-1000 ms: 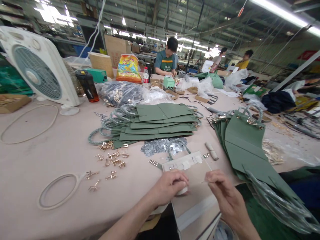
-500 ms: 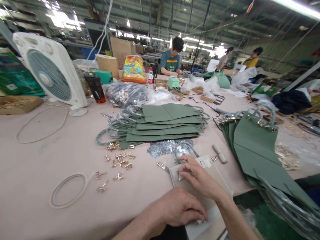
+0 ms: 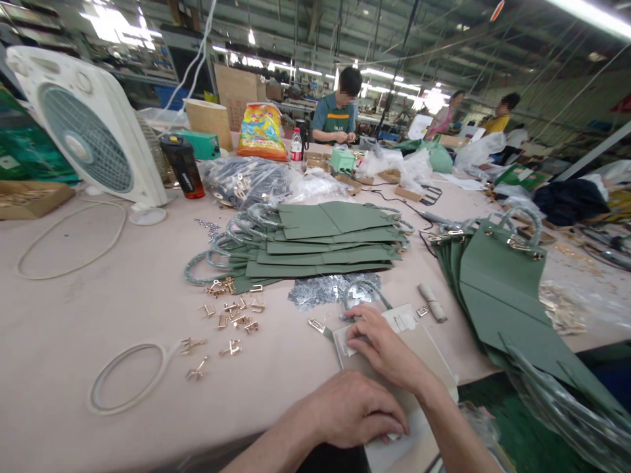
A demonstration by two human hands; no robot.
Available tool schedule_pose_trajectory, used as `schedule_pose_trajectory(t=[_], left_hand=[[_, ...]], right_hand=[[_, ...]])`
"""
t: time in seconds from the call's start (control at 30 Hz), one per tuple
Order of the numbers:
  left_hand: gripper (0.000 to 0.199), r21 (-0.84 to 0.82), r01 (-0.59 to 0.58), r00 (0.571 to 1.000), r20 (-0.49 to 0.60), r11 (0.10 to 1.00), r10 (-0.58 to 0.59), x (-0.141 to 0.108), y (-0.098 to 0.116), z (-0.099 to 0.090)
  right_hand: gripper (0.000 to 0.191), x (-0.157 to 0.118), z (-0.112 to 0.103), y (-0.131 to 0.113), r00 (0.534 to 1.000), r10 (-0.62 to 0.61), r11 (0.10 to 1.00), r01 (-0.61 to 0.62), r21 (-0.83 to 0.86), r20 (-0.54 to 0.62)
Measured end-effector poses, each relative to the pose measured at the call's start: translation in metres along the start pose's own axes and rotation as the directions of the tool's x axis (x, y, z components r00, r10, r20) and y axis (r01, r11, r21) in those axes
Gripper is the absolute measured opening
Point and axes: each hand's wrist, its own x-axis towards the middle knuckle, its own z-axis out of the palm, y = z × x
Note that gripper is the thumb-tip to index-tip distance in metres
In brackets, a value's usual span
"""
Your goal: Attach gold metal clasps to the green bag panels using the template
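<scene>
A pale bag panel [image 3: 434, 348] lies at the table's front edge, with a green strap ending in a gold buckle [image 3: 317, 324] at its upper left corner. My right hand [image 3: 384, 345] rests over the panel's upper left part, fingers stretched and a little apart; what lies under the fingertips is hidden. Lower down, my left hand [image 3: 357, 410] is closed, its fingers curled over the panel's lower part. A small light bit shows at those fingertips, too little to name. Just beyond the panel are a wrapped handle [image 3: 367, 286] and a heap of small metal plates [image 3: 313, 292].
Green bag pieces [image 3: 320, 249] are stacked behind the panel, and more green bags [image 3: 503, 282] hang over the edge at right. Gold fittings [image 3: 239, 320] and a tape roll [image 3: 128, 380] lie left. A fan [image 3: 89, 131] stands far left. A co-worker [image 3: 338, 112] works opposite.
My right hand has shifted slightly left and flattened over the panel, and its fingertips have moved. My left hand stays put. The view has turned slightly.
</scene>
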Motion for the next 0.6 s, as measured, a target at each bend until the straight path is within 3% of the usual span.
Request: schedule_pose_trajectory(t=[0.07, 0.23, 0.33, 0.4, 0.5, 0.6], left_hand=[[0.027, 0.005, 0.002, 1.0, 0.002, 1.0, -0.002, 0.0, 0.0, 0.0], [0.03, -0.014, 0.01, 1.0, 0.007, 1.0, -0.01, -0.001, 0.001, -0.002], [0.033, -0.149, 0.051, 0.998, -0.034, 0.987, -0.056, -0.002, 0.007, -0.001], [0.037, -0.374, 0.117, 0.985, -0.076, 0.92, -0.156, -0.004, 0.012, 0.001], [0.038, -0.698, 0.103, 0.921, -0.203, 0.709, -0.333, -0.017, 0.021, -0.004], [0.035, -0.76, -0.125, 0.788, -0.467, 0.637, -0.402, -0.05, 0.034, -0.023]], right_hand=[[0.013, -0.001, -0.001, 0.002, 1.0, -0.012, 1.0, 0.012, -0.008, 0.017], [0.058, 0.002, -0.004, 0.007, 1.0, -0.003, 1.0, 0.003, -0.023, -0.012], [0.043, 0.006, -0.002, 0.009, 0.999, -0.031, 0.999, 0.03, -0.036, -0.035], [0.026, 0.008, 0.002, 0.009, 0.996, -0.037, 0.998, 0.032, -0.053, -0.085], [0.012, 0.01, 0.007, 0.007, 0.987, -0.03, 0.997, 0.018, -0.081, -0.157], [0.009, 0.01, 0.011, 0.006, 0.98, -0.057, 0.993, 0.038, -0.108, -0.188]])
